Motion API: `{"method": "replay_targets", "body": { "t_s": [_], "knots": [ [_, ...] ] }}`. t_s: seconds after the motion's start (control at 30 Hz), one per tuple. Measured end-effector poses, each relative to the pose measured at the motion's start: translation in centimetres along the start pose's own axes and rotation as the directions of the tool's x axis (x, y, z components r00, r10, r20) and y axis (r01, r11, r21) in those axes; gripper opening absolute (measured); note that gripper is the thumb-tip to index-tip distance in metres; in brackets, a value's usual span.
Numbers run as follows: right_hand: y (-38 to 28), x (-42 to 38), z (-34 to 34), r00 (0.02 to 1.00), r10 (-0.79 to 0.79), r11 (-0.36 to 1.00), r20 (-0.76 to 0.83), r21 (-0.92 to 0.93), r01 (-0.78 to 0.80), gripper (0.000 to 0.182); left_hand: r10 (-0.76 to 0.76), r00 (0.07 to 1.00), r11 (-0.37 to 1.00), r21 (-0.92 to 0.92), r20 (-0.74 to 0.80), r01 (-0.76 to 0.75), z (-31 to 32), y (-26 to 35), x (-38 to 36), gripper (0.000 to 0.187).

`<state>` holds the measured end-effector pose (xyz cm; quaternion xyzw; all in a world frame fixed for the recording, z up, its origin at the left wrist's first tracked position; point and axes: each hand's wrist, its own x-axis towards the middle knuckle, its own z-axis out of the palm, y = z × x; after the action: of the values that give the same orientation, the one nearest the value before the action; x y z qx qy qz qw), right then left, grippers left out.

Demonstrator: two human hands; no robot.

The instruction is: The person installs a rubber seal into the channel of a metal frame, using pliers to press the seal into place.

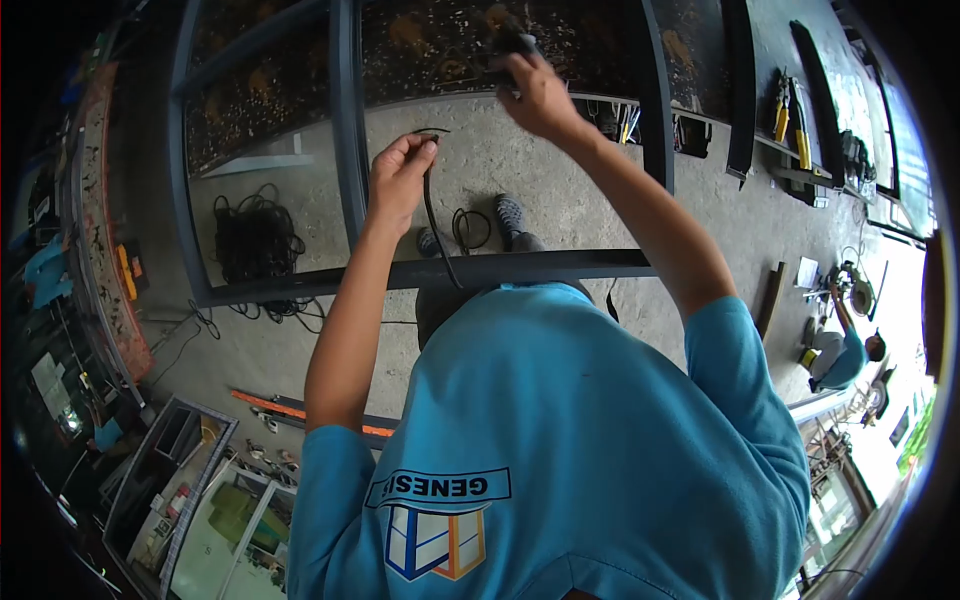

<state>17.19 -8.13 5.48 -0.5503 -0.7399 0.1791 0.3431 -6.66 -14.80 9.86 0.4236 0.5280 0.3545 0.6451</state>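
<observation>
Fig. 1. Head view, looking down past the person's blue shirt [560, 430] to a dark metal frame [350, 130] standing over a concrete floor [500, 160].

L. hand [398, 180] is closing thumb and fingers in a pinch on a thin black cord [432, 215]. The cord is looping over the fingertips and hanging down towards the frame's lower bar. R. hand [540, 95] is reaching further out and wrapping around a small dark tool [515, 42] at the frame's upper rail. The grip looks clamped, but the tool is blurred, so its type cannot be told. The cord's far end cannot be traced, so whether it feeds the tool is unclear.

Surroundings: a coiled black cable [255, 235] is lying on the floor inside the frame, well apart from both hands. Yellow-handled pliers [790, 110] are hanging over a worktop at upper right. A co-worker [840, 355] in a like shirt is crouching far right.

Handling note (judgement): the work is probably going best w/ the cord held slack and to one side, away from the tool's working end and off the frame edge. The R. wrist should be staying straight, w/ the tool square to the rail. Snagging the cord on the bar is the likely risk.
</observation>
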Motion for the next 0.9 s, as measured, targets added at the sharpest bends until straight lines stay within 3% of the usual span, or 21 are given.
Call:
{"method": "replay_targets", "body": {
  "t_s": [0.03, 0.07, 0.1, 0.13, 0.17, 0.2, 0.27, 0.33, 0.4, 0.47, 0.67, 0.73, 0.8, 0.83, 0.87, 0.9],
  "knots": [
    [-2.1, -0.8, 1.1, 0.996, 0.019, 0.977, 0.09, 0.208, -0.037, 0.038, 0.03, 0.998, 1.0, -0.004, -0.053, -0.031, -0.1, 0.4, -1.1, 0.013],
    [-5.2, -1.7, 1.3, 0.906, 0.16, 0.804, 0.392, 0.48, -0.349, 0.035, 0.065, 0.993, 0.998, -0.007, -0.103, -0.066, -0.3, 0.6, -1.9, 0.013],
    [-7.9, -3.3, 2.8, 0.892, 0.161, 0.594, 0.422, 0.68, -0.429, 0.031, 0.082, 0.987, 0.997, -0.001, -0.136, -0.083, -0.8, 0.6, -2.6, 0.012],
    [-10.4, -4.6, 3.5, 0.806, 0.197, 0.329, 0.558, 0.737, -0.591, 0.034, 0.086, 0.987, 0.996, -0.008, -0.133, -0.088, -1.2, 0.5, -3.5, 0.012],
    [-12.7, -5.9, 4.6, 0.767, 0.188, 0.03, 0.614, 0.777, -0.629, 0.037, 0.097, 0.982, 0.993, -0.05, -0.163, -0.106, -1.7, 0.5, -4.2, 0.012],
    [-15.5, -6.7, 4.9, 0.724, 0.239, -0.141, 0.647, 0.761, -0.633, 0.038, 0.106, 0.975, 0.988, -0.088, -0.194, -0.125, -2.5, 0.5, -4.8, 0.012],
    [-18.0, -8.4, 6.0, 0.769, 0.214, -0.016, 0.602, 0.79, -0.613, 0.031, 0.153, 0.965, 0.982, -0.076, -0.212, -0.172, -4.5, 0.4, -6.1, 0.013],
    [-20.1, -9.7, 6.5, 0.778, 0.182, 0.025, 0.601, 0.789, -0.614, 0.028, 0.239, 0.939, 0.965, -0.043, -0.247, -0.258, -6.9, 0.5, -7.7, 0.017],
    [-22.1, -10.6, 6.3, 0.789, 0.154, 0.071, 0.595, 0.79, -0.609, 0.025, 0.242, 0.91, 0.944, -0.136, -0.336, -0.302, -9.4, 1.4, -9.3, 0.018],
    [-24.4, -11.4, 5.6, 0.815, 0.146, 0.293, 0.562, 0.762, -0.578, 0.021, 0.265, 0.874, 0.891, -0.243, -0.408, -0.384, -12.6, 2.0, -10.3, 0.015],
    [-28.2, -13.4, 7.4, 0.827, 0.179, 0.353, 0.532, 0.75, -0.559, 0.024, 0.281, 0.934, 0.893, -0.296, -0.219, -0.338, -18.2, 3.7, -13.2, 0.012],
    [-28.5, -13.6, 7.5, 0.846, 0.178, 0.334, 0.502, 0.778, -0.532, 0.025, 0.315, 0.891, 0.859, -0.3, -0.328, -0.415, -19.7, 4.8, -13.5, 0.011],
    [-27.3, -14.3, 5.8, 0.841, 0.008, 0.6, 0.541, 0.67, -0.437, 0.025, 0.356, 0.817, 0.797, -0.309, -0.454, -0.519, -25.0, 7.5, -13.0, 0.012],
    [-26.7, -15.1, 4.4, 0.8, 0.047, 0.672, 0.599, 0.573, -0.469, 0.024, 0.378, 0.766, 0.776, -0.274, -0.52, -0.568, -27.5, 10.2, -13.8, 0.011],
    [-25.4, -16.2, 3.1, 0.796, 0.023, 0.79, 0.604, 0.477, -0.385, 0.023, 0.404, 0.773, 0.731, -0.336, -0.489, -0.594, -32.9, 12.7, -14.2, 0.013],
    [-24.9, -17.5, 1.4, 0.828, 0.066, 0.829, 0.557, 0.431, -0.356, 0.023, 0.528, 0.802, 0.731, -0.331, -0.278, -0.596, -40.9, 14.6, -15.0, 0.014]
  ]
}}
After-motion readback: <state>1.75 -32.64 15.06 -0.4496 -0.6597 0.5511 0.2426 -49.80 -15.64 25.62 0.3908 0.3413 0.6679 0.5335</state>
